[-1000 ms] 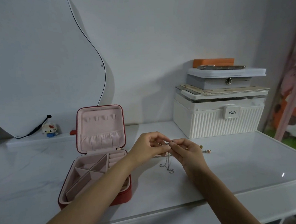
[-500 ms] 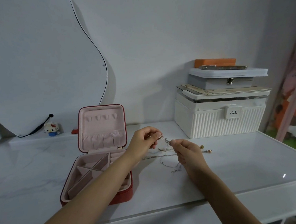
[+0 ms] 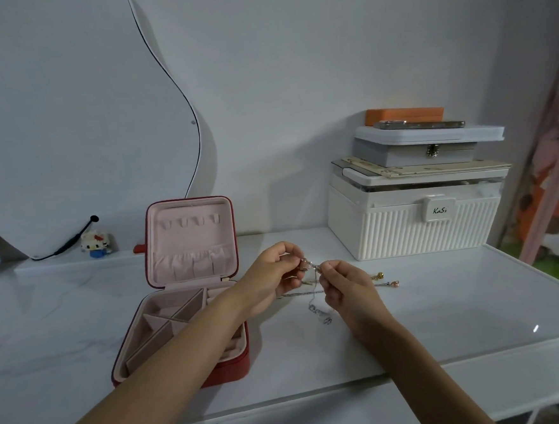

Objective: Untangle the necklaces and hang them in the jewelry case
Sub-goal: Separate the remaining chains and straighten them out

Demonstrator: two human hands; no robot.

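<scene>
Head view: left hand (image 3: 269, 278) and right hand (image 3: 349, 289) close together, both pinching tangled necklaces (image 3: 313, 292) above the tabletop (image 3: 443, 299). Jewelry case (image 3: 190, 284) open at left.

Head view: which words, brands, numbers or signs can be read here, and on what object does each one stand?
"KaSi": on the latch plate of the white ribbed storage box.
The flat ruler-like strip on that box's lid bears marks too small to read.
No other text shows.

Tangled thin necklaces (image 3: 313, 289) above the table, beside the open red, pink-lined jewelry case (image 3: 190, 284).
</scene>
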